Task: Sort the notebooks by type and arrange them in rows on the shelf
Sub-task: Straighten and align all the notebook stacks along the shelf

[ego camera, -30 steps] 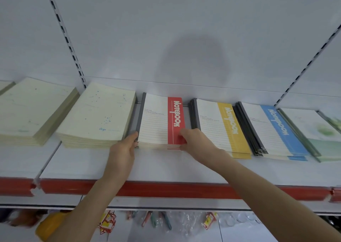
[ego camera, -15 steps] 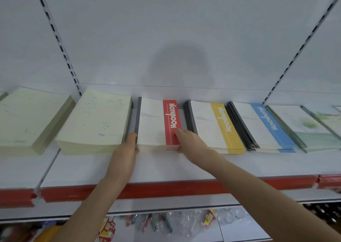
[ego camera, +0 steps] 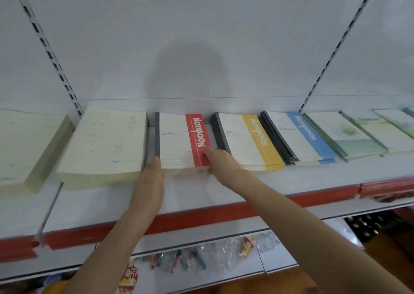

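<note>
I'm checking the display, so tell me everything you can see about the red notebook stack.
The red notebook stack is a pile of notebooks lying flat on the white shelf, between a cream stack and a yellow stack. The top cover is white and lined, with a grey spine at left and a red band at right reading Notebook. The left hand touches its near left corner; the right hand pinches its near right corner.
</note>
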Demonstrator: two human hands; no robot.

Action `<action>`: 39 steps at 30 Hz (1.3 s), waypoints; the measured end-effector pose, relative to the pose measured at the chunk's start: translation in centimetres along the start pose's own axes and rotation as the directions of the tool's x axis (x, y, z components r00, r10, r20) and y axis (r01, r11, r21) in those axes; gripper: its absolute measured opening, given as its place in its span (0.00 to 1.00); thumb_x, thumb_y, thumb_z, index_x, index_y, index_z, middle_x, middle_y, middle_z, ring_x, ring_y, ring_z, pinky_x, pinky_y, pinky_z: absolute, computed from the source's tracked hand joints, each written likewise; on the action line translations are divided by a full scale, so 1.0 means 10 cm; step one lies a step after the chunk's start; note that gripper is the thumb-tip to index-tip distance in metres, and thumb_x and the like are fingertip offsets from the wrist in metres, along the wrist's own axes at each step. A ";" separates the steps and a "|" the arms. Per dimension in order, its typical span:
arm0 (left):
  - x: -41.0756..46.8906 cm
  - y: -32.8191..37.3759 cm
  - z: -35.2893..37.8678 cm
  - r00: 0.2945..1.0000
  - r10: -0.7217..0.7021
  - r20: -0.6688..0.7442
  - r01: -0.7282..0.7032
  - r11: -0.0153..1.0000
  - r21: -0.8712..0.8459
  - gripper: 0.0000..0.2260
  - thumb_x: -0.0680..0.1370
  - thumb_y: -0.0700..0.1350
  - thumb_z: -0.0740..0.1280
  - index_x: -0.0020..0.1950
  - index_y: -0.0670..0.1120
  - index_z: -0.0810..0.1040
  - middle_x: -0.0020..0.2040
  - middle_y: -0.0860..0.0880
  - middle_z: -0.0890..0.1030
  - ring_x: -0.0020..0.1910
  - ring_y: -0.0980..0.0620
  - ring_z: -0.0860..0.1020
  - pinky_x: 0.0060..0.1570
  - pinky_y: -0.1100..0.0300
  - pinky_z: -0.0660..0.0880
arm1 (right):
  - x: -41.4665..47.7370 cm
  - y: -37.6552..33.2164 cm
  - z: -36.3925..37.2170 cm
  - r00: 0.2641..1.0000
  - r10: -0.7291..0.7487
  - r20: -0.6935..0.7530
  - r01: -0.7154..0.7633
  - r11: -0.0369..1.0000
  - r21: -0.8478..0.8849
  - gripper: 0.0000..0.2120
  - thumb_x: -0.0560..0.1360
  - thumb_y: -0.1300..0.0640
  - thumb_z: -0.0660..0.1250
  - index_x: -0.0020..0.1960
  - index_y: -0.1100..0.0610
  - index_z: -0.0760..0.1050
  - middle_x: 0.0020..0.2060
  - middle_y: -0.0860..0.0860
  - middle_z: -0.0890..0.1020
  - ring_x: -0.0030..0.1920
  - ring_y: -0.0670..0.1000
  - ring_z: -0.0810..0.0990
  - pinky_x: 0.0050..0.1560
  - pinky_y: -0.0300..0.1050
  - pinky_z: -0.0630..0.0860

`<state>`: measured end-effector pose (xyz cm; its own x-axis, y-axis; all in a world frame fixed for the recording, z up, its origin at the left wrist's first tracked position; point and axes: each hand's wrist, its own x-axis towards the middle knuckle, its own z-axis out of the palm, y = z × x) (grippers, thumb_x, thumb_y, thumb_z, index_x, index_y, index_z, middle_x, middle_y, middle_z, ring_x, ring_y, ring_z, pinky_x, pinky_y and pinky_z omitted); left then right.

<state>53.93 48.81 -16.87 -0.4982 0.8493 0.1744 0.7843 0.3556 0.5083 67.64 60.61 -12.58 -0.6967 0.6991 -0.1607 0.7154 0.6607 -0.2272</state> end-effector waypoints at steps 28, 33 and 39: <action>1.06 1.59 0.85 0.960 -0.239 0.144 0.276 0.891 -0.362 0.14 0.78 0.39 0.61 0.63 0.41 0.68 0.58 0.43 0.76 0.56 0.45 0.75 0.50 0.58 0.70 | 0.60 1.72 -0.38 0.944 0.330 0.008 -0.252 0.704 0.663 0.24 0.76 0.53 0.63 0.68 0.61 0.61 0.60 0.55 0.75 0.58 0.55 0.75 0.51 0.45 0.71; 1.11 1.57 0.85 0.953 -0.261 0.157 0.303 0.857 -0.417 0.16 0.77 0.38 0.63 0.64 0.42 0.68 0.58 0.45 0.76 0.57 0.47 0.74 0.50 0.60 0.68 | 0.65 1.68 -0.36 0.936 0.352 -0.003 -0.241 0.649 0.722 0.21 0.75 0.53 0.65 0.64 0.58 0.65 0.56 0.53 0.77 0.55 0.55 0.76 0.50 0.46 0.73; 1.11 1.51 0.86 0.955 -0.247 0.165 0.297 0.823 -0.485 0.18 0.76 0.37 0.63 0.66 0.45 0.67 0.55 0.50 0.75 0.55 0.51 0.74 0.53 0.57 0.71 | 0.67 1.64 -0.32 0.935 0.351 -0.051 -0.233 0.716 0.658 0.20 0.75 0.52 0.64 0.63 0.59 0.66 0.57 0.54 0.76 0.57 0.55 0.74 0.50 0.45 0.70</action>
<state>63.42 67.00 -14.55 -0.6084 0.7876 -0.0981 0.3180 0.3552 0.8790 74.93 76.98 -14.36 -0.3976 0.8996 -0.1810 0.6398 0.1303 -0.7574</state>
